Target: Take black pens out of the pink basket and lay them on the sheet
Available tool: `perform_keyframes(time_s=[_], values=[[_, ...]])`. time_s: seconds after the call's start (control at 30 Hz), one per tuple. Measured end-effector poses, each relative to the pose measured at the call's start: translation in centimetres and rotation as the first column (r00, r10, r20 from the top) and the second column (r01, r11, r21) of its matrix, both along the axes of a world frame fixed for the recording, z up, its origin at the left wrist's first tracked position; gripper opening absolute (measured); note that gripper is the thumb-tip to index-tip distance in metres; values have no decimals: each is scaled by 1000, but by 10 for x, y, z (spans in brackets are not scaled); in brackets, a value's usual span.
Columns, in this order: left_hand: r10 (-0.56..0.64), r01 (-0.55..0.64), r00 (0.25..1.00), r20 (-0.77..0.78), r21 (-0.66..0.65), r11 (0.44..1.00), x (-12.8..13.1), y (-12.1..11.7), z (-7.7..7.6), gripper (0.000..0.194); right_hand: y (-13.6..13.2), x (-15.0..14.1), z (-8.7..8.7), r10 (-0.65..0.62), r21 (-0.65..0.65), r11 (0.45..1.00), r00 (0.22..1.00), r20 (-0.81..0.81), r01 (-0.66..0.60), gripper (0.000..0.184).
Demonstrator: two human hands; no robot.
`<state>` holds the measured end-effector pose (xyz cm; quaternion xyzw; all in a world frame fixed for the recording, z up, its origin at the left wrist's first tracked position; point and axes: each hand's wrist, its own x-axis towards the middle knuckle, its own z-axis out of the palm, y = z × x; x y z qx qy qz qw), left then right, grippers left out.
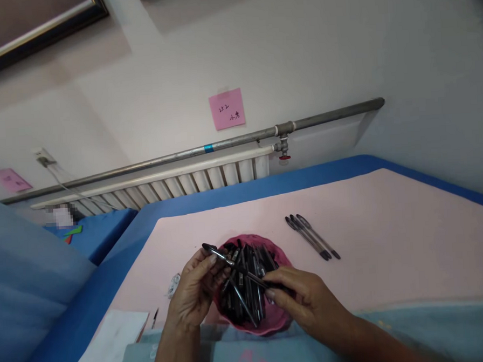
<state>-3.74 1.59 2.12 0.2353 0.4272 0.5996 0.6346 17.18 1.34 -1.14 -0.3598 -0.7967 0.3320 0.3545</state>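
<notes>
A pink bowl [273, 325] full of several black pens sits on the pink table cover near me. Over the bowl I hold one black pen [240, 268] between both hands. My left hand [196, 291] pinches its capped upper end at the bowl's left rim. My right hand [304, 296] grips its lower end above the bowl's right side. Three pens [312, 236] lie side by side on the cover to the right, beyond the bowl.
A white paper [112, 339] lies at the table's near left edge, with a thin pen refill [155, 317] beside it. The pink cover [390, 238] has a blue border. A radiator [164, 185] and pipe run along the wall behind. A second blue table [94, 232] stands at left.
</notes>
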Motion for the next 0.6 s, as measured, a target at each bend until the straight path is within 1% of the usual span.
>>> perform_keyframes(time_s=[0.13, 0.33, 0.47, 0.6], values=[[-4, 5, 1000, -24, 34, 999, 0, 0, 0, 18, 1, 0, 1, -6, -7, 1000, 1000, -4, 6, 17], [-109, 121, 985, -133, 86, 989, 9, -3, -1, 20, 1, -2, 0, -32, 0, 999, 999, 0, 32, 16], [-153, 166, 978, -140, 94, 982, 16, -5, -4, 20, 2, -2, -1, -42, 32, 999, 999, 11, 42, 15], [-164, 178, 974, -158, 76, 981, 22, -5, -9, 22, 0, -2, -3, -53, 45, 998, 998, 17, 52, 15]])
